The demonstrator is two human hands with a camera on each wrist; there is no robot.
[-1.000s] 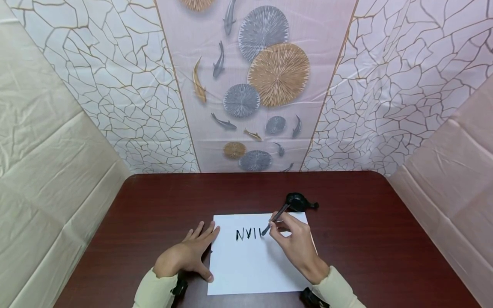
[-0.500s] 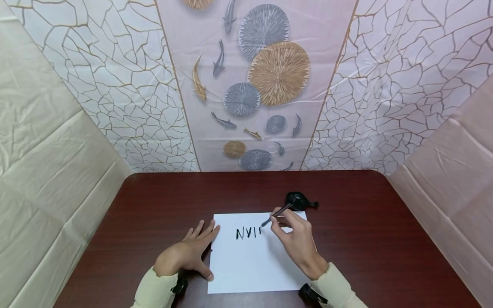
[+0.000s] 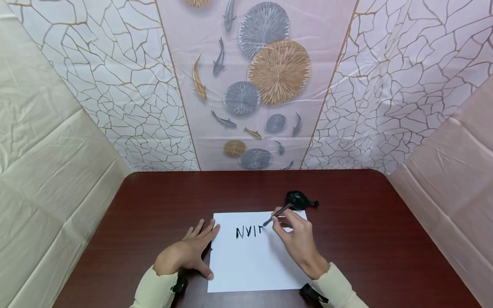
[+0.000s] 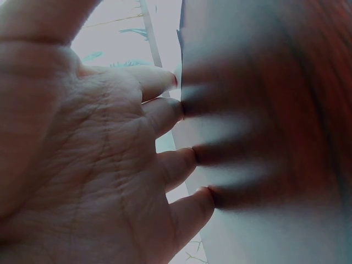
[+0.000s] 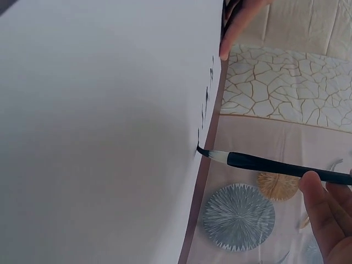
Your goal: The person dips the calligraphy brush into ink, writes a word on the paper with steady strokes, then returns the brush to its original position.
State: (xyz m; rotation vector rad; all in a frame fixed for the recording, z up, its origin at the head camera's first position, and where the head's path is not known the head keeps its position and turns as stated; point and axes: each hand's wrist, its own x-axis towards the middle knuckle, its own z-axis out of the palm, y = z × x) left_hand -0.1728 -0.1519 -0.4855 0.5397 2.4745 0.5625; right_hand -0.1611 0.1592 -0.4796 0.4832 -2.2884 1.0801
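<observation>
On the dark reddish-brown wooden counter (image 3: 366, 235) we see a rectangular white sheet of paper (image 3: 246, 269), which lies flat. The right hand (image 3: 300, 239) pinches a slim, dark-handled brush (image 3: 278, 214) with pale bristles ending in a black tip. In the right wrist view, we find this tip touching the paper, at the right end of a short row of black strokes (image 3: 248, 231) near the far edge. The left hand (image 3: 186, 252) has its fingers spread and grips nothing; its index finger and thumb reach the left edge of the sheet. Just beside the far right corner, we notice a small rounded black object (image 3: 302, 198) with a short projecting end.
</observation>
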